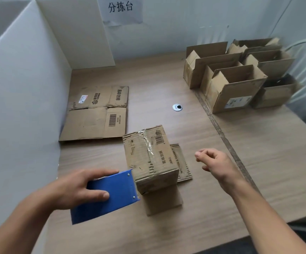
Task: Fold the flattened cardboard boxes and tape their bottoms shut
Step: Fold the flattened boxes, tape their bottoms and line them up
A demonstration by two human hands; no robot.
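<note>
A folded cardboard box (149,158) stands bottom-up in the middle of the wooden table (258,162), with clear tape along its centre seam and flaps spread at its base. My left hand (77,187) grips a blue tape dispenser (110,195) whose front edge touches the box's near left corner. To the right of the box, my right hand (212,162) hovers with loosely curled fingers and holds nothing. A stack of flattened cardboard boxes (97,114) lies at the left beside the white partition.
Several assembled open boxes (236,77) crowd the table's back right corner. A white corrugated partition (25,99) walls the left side. A round metal cable grommet (177,107) sits mid-table. A taped seam (220,129) runs diagonally across the tabletop. A paper sign (121,8) hangs on the back wall.
</note>
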